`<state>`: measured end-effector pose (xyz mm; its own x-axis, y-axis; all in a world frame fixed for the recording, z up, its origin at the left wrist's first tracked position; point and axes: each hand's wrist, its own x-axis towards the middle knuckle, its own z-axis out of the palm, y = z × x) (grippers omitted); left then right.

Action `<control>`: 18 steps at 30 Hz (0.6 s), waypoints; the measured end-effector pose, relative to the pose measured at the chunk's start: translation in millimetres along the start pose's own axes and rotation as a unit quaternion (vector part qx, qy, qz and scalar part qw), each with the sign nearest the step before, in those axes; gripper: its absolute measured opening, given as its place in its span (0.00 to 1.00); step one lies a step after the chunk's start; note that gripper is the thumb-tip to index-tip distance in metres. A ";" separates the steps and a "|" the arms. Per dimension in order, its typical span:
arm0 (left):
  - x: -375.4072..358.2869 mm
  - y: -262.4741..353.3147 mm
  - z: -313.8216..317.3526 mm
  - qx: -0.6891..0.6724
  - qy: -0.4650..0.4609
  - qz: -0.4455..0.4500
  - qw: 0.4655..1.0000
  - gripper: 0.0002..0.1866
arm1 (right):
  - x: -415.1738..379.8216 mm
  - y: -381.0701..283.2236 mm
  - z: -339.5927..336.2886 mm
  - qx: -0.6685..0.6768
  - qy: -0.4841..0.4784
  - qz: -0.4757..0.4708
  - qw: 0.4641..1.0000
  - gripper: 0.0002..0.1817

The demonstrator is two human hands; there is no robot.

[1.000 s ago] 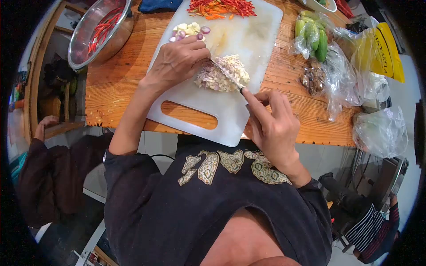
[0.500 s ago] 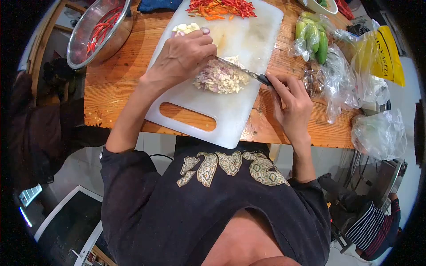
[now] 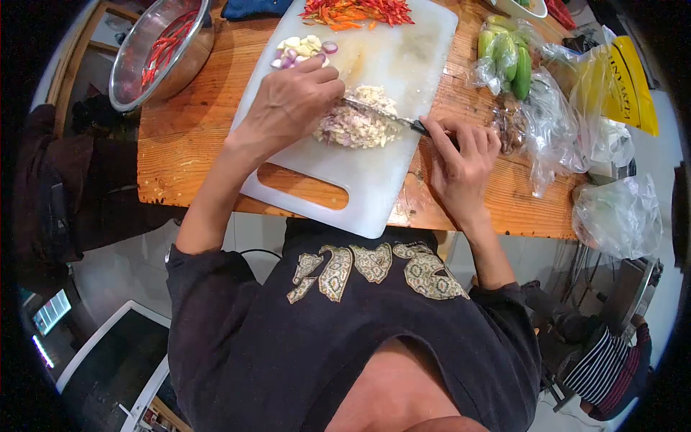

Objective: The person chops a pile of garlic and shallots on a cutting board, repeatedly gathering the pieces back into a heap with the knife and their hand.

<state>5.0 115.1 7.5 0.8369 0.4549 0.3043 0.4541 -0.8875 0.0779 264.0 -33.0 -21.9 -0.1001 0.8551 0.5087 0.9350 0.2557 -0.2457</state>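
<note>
A white cutting board (image 3: 374, 180) lies on the wooden table (image 3: 183, 137). In its middle sits a pile of minced shallot and garlic (image 3: 356, 126). My right hand (image 3: 461, 162) grips the dark handle of a knife (image 3: 381, 114), whose blade lies across the top of the pile. My left hand (image 3: 291, 101) rests on the board with its fingertips pressing on the blade's tip end. Whole peeled garlic and shallot pieces (image 3: 302, 50) lie just beyond my left hand. Sliced red and orange chillies (image 3: 356, 11) are heaped at the board's far end.
A steel bowl (image 3: 155, 50) holding red chillies stands at the far left of the table. Plastic bags with green vegetables (image 3: 507, 54) and a yellow bag (image 3: 626, 83) crowd the right side. Another person in a striped sleeve (image 3: 601, 363) is at lower right.
The knife swung from a diagonal near the board's right edge to lie across the pile. My right hand moved away to the right, then lowered slightly. My left hand stayed on the blade.
</note>
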 end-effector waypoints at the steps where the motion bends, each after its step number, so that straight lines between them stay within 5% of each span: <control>1: 0.9 -1.4 2.3 -0.006 0.006 0.005 1.000 0.07 | 2.5 1.8 -1.0 -0.007 -0.005 -0.005 1.000 0.21; 10: -8.0 11.7 -7.6 -0.010 0.045 -0.031 0.998 0.06 | 10.7 4.8 -6.3 -0.005 -0.010 -0.021 1.000 0.23; 18: -37.9 46.6 -39.4 -0.036 0.058 -0.150 0.986 0.07 | 26.4 2.4 -14.8 0.048 -0.007 -0.087 0.995 0.28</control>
<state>-17.6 53.6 37.0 0.6253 0.6902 0.3641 0.6496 -0.7190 0.2473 268.7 -16.4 3.2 -0.2633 0.8005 0.5383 0.8665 0.4416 -0.2329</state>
